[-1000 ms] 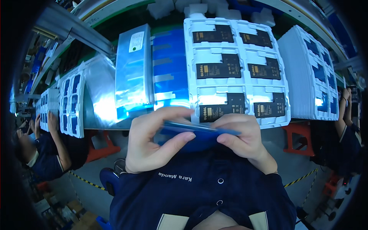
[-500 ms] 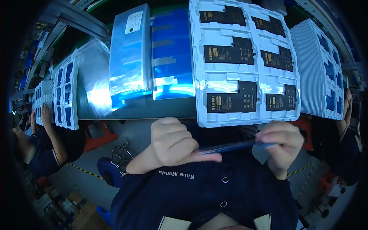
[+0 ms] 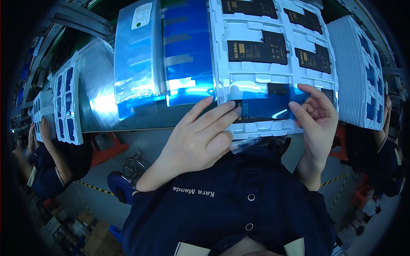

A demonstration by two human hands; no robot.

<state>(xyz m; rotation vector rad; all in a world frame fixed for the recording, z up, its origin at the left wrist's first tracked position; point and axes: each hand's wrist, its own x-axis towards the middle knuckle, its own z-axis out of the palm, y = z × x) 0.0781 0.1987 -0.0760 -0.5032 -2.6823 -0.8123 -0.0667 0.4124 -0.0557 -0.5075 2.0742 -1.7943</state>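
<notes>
A glossy translucent blue film (image 3: 269,109) lies over a black battery (image 3: 252,120) in the near left pocket of the white tray (image 3: 256,131). My right hand (image 3: 314,113) pinches the film's right end between thumb and finger. At the left end, stretched fingers of my left hand (image 3: 200,134) touch the film. Its lower finger is curled, and a clear film strip (image 3: 247,145) sticks out from there, apparently pinched; my left thumb is hidden. More black batteries (image 3: 257,48) sit in the tray's other pockets.
Left of the tray lie a sheet of blue films (image 3: 188,64) and clear plastic sleeves (image 3: 134,64). On the right stands a tall stack of white trays (image 3: 352,77). People work at both sides, beside filled trays (image 3: 67,104) at the left. A round stool (image 3: 121,187) stands behind.
Both hands have moved forward from in front of my chest to the tray. The blue film now lies over the near left battery, and a clear strip shows below my left hand.
</notes>
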